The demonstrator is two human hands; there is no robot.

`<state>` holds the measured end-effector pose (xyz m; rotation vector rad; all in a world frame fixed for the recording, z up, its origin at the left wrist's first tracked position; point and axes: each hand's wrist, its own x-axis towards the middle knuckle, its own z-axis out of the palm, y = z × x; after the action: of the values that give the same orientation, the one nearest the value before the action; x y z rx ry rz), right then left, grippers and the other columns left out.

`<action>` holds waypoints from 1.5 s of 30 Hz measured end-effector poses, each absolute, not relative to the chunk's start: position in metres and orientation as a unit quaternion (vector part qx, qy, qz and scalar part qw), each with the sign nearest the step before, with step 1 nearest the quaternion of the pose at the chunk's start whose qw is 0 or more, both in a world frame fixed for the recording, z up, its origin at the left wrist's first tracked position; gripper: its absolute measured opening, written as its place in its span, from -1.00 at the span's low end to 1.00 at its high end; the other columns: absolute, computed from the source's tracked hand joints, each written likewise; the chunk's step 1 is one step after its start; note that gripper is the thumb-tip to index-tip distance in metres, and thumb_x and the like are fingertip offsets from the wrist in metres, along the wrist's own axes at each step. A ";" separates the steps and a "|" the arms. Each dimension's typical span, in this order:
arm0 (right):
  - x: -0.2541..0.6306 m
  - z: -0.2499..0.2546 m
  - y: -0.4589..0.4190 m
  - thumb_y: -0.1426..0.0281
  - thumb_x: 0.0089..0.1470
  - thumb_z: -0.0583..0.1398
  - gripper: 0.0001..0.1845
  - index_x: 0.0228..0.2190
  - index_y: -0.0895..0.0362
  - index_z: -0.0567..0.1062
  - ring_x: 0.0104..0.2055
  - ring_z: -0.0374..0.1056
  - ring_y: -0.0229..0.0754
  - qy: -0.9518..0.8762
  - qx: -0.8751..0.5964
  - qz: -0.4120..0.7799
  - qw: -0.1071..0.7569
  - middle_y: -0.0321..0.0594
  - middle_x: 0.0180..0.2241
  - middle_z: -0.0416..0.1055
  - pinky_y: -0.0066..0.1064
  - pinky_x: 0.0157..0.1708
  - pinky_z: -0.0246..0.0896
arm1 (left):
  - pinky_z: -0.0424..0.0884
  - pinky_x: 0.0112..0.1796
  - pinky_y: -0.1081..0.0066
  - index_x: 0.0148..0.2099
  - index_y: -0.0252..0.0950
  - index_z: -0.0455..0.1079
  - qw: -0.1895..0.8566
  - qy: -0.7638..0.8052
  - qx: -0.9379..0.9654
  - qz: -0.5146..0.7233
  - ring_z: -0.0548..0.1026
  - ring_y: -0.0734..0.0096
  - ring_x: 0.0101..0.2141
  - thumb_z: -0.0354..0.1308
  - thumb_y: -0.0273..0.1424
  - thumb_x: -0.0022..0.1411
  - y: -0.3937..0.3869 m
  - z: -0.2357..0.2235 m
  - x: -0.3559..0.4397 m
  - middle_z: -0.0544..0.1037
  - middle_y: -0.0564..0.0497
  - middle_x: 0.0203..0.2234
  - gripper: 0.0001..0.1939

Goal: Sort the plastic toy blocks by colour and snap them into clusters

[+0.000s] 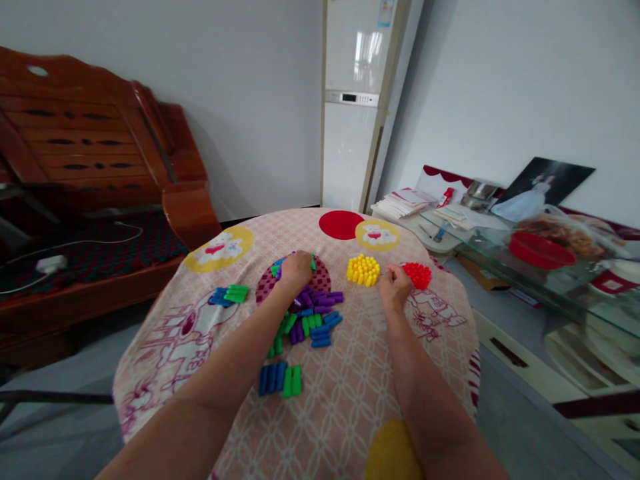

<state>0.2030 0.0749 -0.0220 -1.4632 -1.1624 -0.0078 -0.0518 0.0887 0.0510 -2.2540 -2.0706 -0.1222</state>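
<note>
My left hand [296,269] rests closed on a heap of purple, green and blue plastic pegs [307,313] in the middle of a cloth-covered table [350,400]; what it grips is hidden under the fingers. My right hand [394,285] is curled beside a tight cluster of red pegs [418,274], fingertips touching its left edge. A cluster of yellow pegs [363,269] stands between the two hands. A small group of blue and green pegs [229,294] lies to the left, another [280,379] nearer to me.
A wooden bench [90,173] with a cable and charger stands at the left. A tall white air conditioner [356,100] is in the far corner. A glass table [550,267] at the right holds papers, a red bowl and a framed photo.
</note>
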 end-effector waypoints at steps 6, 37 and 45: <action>0.204 -0.023 0.076 0.35 -0.03 0.04 -0.67 -0.37 0.16 0.58 -0.42 0.38 -0.12 -0.498 -0.632 0.014 0.593 -0.18 -0.53 0.50 -0.34 -0.31 0.29 | 0.46 -0.18 0.28 -0.15 -0.33 0.52 0.033 -0.685 -0.728 -0.028 0.56 0.08 -0.14 0.02 -0.47 0.25 0.092 0.047 -0.067 0.60 -0.26 -0.19 -0.75; 0.203 -0.021 0.073 0.35 -0.03 0.04 -0.63 -0.33 0.21 0.59 -0.41 0.40 -0.11 -0.502 -0.634 0.013 0.589 -0.10 -0.46 0.54 -0.33 -0.31 0.29 | 0.38 -0.19 0.42 -0.22 -0.29 0.44 -0.041 -0.581 -0.775 -0.244 0.50 0.36 -0.26 0.13 -0.46 0.14 0.061 0.060 -0.060 0.56 -0.02 -0.31 -0.87; 0.205 -0.018 0.072 0.37 -0.02 0.05 -0.65 -0.32 0.20 0.59 -0.40 0.42 -0.10 -0.520 -0.628 0.004 0.579 -0.14 -0.49 0.53 -0.34 -0.31 0.31 | 0.38 -0.07 0.31 -0.08 -0.32 0.50 0.010 -0.715 -0.627 -0.308 0.51 0.20 -0.13 0.10 -0.33 0.18 0.064 0.033 -0.141 0.57 -0.14 -0.17 -0.70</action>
<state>0.2049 0.0716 -0.0183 -1.4675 -1.2172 0.0089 -0.1409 0.0636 0.0328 -1.9575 -2.2335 -0.9615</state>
